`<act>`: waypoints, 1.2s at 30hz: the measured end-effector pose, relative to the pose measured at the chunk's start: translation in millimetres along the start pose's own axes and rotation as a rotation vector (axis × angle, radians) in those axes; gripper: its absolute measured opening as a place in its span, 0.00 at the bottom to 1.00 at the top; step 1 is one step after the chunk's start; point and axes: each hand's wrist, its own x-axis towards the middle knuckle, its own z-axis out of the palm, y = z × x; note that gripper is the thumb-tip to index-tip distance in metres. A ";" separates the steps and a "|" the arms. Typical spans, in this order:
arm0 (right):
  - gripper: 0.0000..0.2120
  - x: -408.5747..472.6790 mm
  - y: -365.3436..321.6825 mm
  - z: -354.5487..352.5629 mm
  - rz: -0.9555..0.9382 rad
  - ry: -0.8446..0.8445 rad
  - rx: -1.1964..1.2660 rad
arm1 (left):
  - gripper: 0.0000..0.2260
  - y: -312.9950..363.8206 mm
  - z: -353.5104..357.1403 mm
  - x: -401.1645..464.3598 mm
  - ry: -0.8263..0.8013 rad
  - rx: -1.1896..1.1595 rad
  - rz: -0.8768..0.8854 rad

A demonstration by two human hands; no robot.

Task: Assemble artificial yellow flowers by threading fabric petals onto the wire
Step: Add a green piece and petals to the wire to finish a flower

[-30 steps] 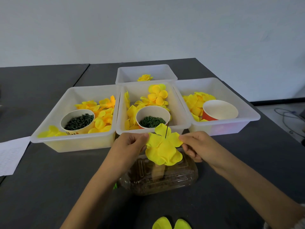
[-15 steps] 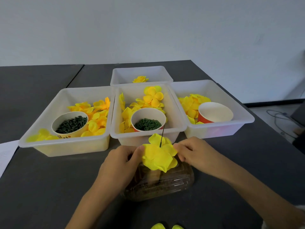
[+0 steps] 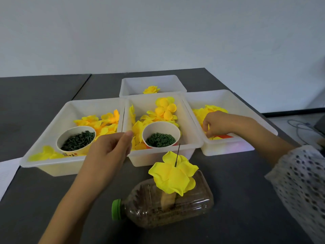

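- A half-built yellow flower point(image 3: 173, 175) sits threaded on a thin dark wire point(image 3: 177, 155), which stands up from a brown-filled plastic bottle point(image 3: 168, 203) lying on its side near the front edge of the desk point(image 3: 237, 199); the wire's tip pokes above the petals, so I judge more layers are to come.
- My right hand point(image 3: 221, 124) reaches into the bin point(image 3: 233, 145) at the desk's right side, fingers curled down among loose yellow petals point(image 3: 202, 113); whether it has pinched one I cannot tell.
- My left hand point(image 3: 109, 150) hovers over the gap between the left bin point(image 3: 47, 166) and the middle bin point(image 3: 158, 159), fingers relaxed and loosely spread, holding nothing.
- Each of those two bins holds petals and a paper cup of small green rings point(image 3: 161, 140), untouched for now.
- One finished flower point(image 3: 151, 89) lies in the far bin point(image 3: 126, 85), so by my reading the job is early: this bloom still wants petals and probably a green ring.
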 end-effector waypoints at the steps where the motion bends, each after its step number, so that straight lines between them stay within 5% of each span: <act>1: 0.05 4.3 -0.4 4.8 -0.010 0.015 -0.036 | 0.22 2.1 1.9 -0.2 -0.014 -0.001 0.013; 8: 0.09 -24.0 5.8 -33.3 0.010 0.368 0.290 | 0.20 11.8 4.5 -6.7 -0.063 -0.128 0.007; 13: 0.09 -101.2 -37.6 -60.6 -0.227 0.655 0.499 | 0.23 44.2 16.5 -9.8 -0.178 -0.353 0.012; 19: 0.04 -158.0 -90.8 -29.3 -0.494 1.025 0.172 | 0.28 75.1 31.6 -13.6 -0.351 -0.497 -0.047; 23: 0.05 -165.4 -102.7 -1.5 -0.579 1.130 0.006 | 0.24 75.7 35.8 -20.5 -0.343 -0.477 -0.062; 28: 0.10 -173.9 -96.1 4.5 -0.700 0.977 0.386 | 0.21 63.9 38.3 -25.2 -0.316 -0.532 -0.060; 31: 0.10 -169.2 -90.1 -7.3 -0.458 0.854 0.768 | 0.14 60.1 34.2 -25.3 -0.362 -0.535 -0.022; 34: 0.16 -148.2 -82.5 -19.3 -0.170 0.369 1.072 | 0.16 62.9 30.4 -24.5 -0.420 -0.576 -0.013; 36: 0.19 -140.7 -80.2 -20.6 -0.159 0.022 1.206 | 0.14 66.5 25.3 -21.3 -0.459 -0.596 0.017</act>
